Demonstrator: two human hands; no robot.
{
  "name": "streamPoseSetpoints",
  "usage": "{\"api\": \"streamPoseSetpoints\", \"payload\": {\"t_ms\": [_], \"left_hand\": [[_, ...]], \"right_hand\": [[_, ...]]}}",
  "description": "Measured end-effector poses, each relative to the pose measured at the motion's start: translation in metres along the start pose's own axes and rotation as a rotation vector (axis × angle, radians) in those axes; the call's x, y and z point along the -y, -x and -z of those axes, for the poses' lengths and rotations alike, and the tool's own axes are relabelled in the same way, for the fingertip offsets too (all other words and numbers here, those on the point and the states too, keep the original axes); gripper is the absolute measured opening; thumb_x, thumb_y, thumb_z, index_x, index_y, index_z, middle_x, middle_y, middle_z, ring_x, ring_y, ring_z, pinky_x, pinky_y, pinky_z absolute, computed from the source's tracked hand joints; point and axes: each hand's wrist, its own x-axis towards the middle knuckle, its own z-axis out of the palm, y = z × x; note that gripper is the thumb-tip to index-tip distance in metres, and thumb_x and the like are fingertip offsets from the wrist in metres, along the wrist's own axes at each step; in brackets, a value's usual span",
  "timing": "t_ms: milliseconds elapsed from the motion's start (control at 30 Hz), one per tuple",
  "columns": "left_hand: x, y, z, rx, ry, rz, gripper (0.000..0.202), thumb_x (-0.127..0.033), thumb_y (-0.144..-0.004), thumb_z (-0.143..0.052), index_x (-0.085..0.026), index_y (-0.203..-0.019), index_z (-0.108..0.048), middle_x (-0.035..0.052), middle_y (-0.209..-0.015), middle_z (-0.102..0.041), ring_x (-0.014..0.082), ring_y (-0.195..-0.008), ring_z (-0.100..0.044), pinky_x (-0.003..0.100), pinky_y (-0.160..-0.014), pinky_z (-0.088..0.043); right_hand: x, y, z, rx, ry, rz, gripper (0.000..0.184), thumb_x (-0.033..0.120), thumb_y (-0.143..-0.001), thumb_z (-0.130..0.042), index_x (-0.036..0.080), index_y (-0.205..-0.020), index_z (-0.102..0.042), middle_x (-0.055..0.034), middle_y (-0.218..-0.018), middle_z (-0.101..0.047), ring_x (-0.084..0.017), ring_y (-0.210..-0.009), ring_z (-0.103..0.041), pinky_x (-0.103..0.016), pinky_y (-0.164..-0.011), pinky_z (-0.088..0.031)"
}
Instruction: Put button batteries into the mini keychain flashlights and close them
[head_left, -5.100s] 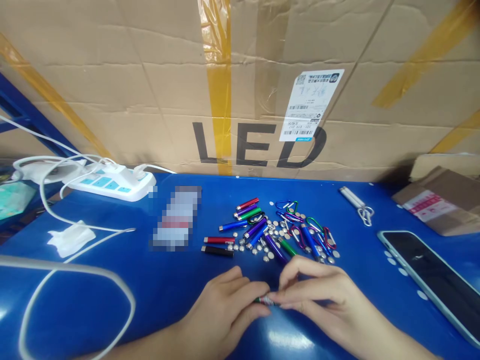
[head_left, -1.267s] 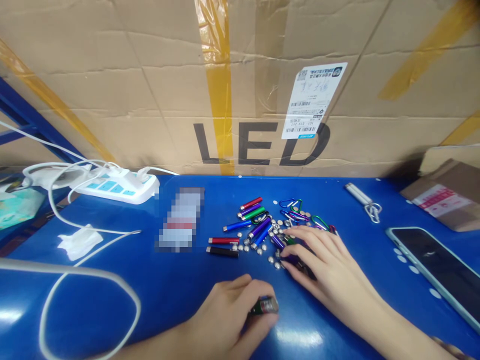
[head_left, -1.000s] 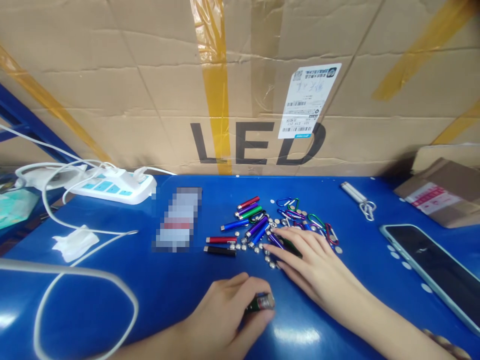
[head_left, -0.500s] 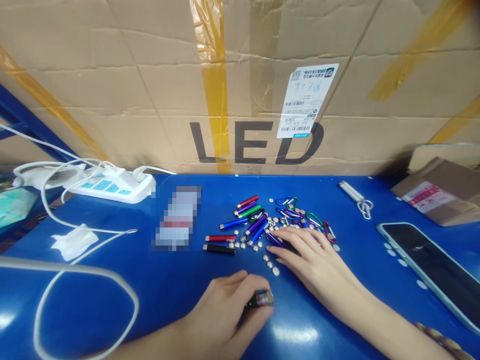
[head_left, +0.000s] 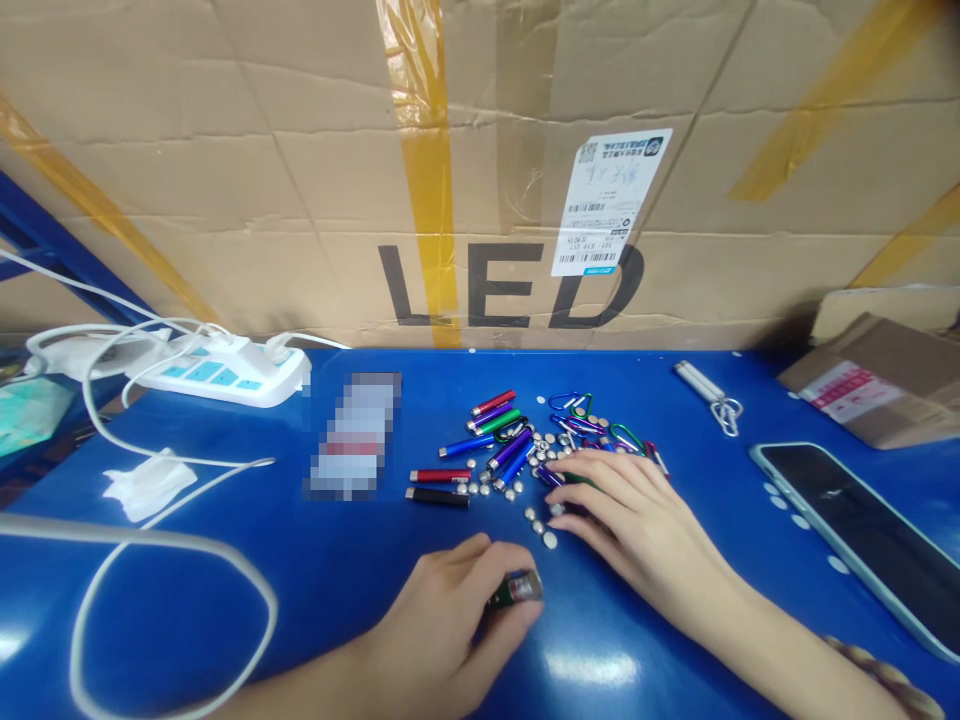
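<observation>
My left hand (head_left: 450,620) rests on the blue table (head_left: 225,600), its fingers closed round a small green mini flashlight (head_left: 514,590) whose open metal end points right. My right hand (head_left: 626,510) lies palm down with fingers spread over a pile of coloured mini flashlights (head_left: 499,435), carabiner clips (head_left: 592,425) and silver button batteries (head_left: 541,528). Its fingertips touch the batteries and a purple flashlight at the pile's near edge. A red flashlight (head_left: 439,476) and a black flashlight (head_left: 436,496) lie just left of the pile.
A big cardboard box marked LED (head_left: 510,285) walls off the back. A white power strip (head_left: 217,370) with cables sits at the left, a phone (head_left: 855,530) at the right, a silver flashlight with clip (head_left: 705,395) and a small carton (head_left: 877,390) beyond it.
Five seconds ago both hands held the green flashlight together. Since then my right hand reached into the pile and its fingers keep shifting over the batteries; my left hand stays put.
</observation>
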Motion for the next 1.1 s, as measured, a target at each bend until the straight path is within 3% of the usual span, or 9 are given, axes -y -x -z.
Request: {"api": "streamPoseSetpoints", "payload": {"t_ms": [100, 267, 500, 633, 733, 867, 1000, 1100], "left_hand": [[0.000, 0.000, 0.000, -0.011, -0.014, -0.001, 0.010, -0.021, -0.091, -0.041, -0.021, -0.095, -0.051, -0.0012, -0.074, -0.059, 0.0120, -0.067, -0.054, 0.021, -0.060, -0.040], [0.003, -0.001, -0.002, -0.038, -0.024, -0.057, 0.015, -0.024, -0.094, -0.039, -0.021, -0.098, -0.053, -0.0004, -0.074, -0.062, 0.0131, -0.066, -0.051, 0.021, -0.058, -0.038], [0.005, 0.000, -0.004, -0.072, -0.018, -0.082, 0.017, -0.026, -0.094, -0.040, -0.019, -0.097, -0.055, -0.0001, -0.072, -0.064, 0.0131, -0.062, -0.047, 0.022, -0.057, -0.037], [0.005, -0.001, -0.003, -0.058, 0.009, -0.137, 0.014, -0.023, -0.094, -0.042, -0.019, -0.096, -0.056, -0.0003, -0.077, -0.066, 0.0116, -0.060, -0.047, 0.022, -0.058, -0.037], [0.004, -0.002, -0.002, -0.058, 0.033, -0.208, 0.015, -0.022, -0.095, -0.041, -0.017, -0.094, -0.055, 0.0001, -0.074, -0.065, 0.0105, -0.056, -0.044, 0.021, -0.056, -0.036], [0.002, -0.001, -0.001, 0.006, 0.003, -0.259, 0.022, -0.023, -0.095, -0.039, -0.013, -0.087, -0.058, 0.0009, -0.065, -0.060, 0.0107, -0.054, -0.041, 0.022, -0.053, -0.034], [0.002, -0.001, -0.001, 0.042, -0.074, -0.293, 0.027, -0.025, -0.096, -0.036, -0.012, -0.086, -0.059, 0.0009, -0.061, -0.058, 0.0116, -0.054, -0.042, 0.023, -0.050, -0.032], [0.002, -0.001, -0.001, 0.050, -0.145, -0.307, 0.032, -0.025, -0.097, -0.032, -0.013, -0.083, -0.058, 0.0005, -0.059, -0.056, 0.0117, -0.053, -0.042, 0.023, -0.049, -0.032]], "right_hand": [[0.008, 0.000, 0.005, -0.061, -0.284, -0.039, 0.012, 0.020, -0.084, -0.060, 0.020, -0.096, -0.064, -0.0032, -0.096, -0.069, -0.016, -0.093, -0.062, -0.029, -0.082, -0.051], [0.025, 0.001, 0.009, -0.060, -0.658, -0.149, 0.014, 0.016, -0.072, -0.072, 0.021, -0.085, -0.070, 0.0011, -0.080, -0.069, -0.010, -0.070, -0.065, -0.017, -0.063, -0.055], [0.032, 0.003, 0.007, -0.051, -0.792, -0.195, 0.020, 0.008, -0.077, -0.065, 0.024, -0.087, -0.073, 0.0014, -0.077, -0.071, -0.009, -0.066, -0.066, -0.014, -0.061, -0.053], [0.034, -0.001, 0.009, -0.027, -0.834, -0.333, 0.009, 0.017, -0.073, -0.071, 0.022, -0.080, -0.074, 0.0010, -0.068, -0.071, -0.010, -0.058, -0.066, -0.015, -0.056, -0.054], [0.031, -0.004, 0.011, 0.068, -0.833, -0.408, 0.010, 0.027, -0.067, -0.077, 0.020, -0.071, -0.073, 0.0002, -0.062, -0.070, -0.011, -0.055, -0.066, -0.015, -0.053, -0.053], [0.024, -0.004, 0.013, 0.259, -0.803, -0.282, 0.018, 0.032, -0.073, -0.072, 0.017, -0.063, -0.071, -0.0003, -0.058, -0.066, -0.008, -0.052, -0.061, -0.014, -0.050, -0.047], [0.022, 0.001, 0.016, 0.401, -0.747, -0.097, 0.025, 0.029, -0.088, -0.054, 0.018, -0.072, -0.071, -0.0010, -0.064, -0.062, -0.008, -0.058, -0.058, -0.016, -0.053, -0.043], [0.026, 0.004, 0.015, 0.451, -0.637, -0.021, 0.030, 0.021, -0.092, -0.045, 0.019, -0.076, -0.070, -0.0008, -0.063, -0.059, -0.008, -0.057, -0.054, -0.018, -0.053, -0.040]]}}
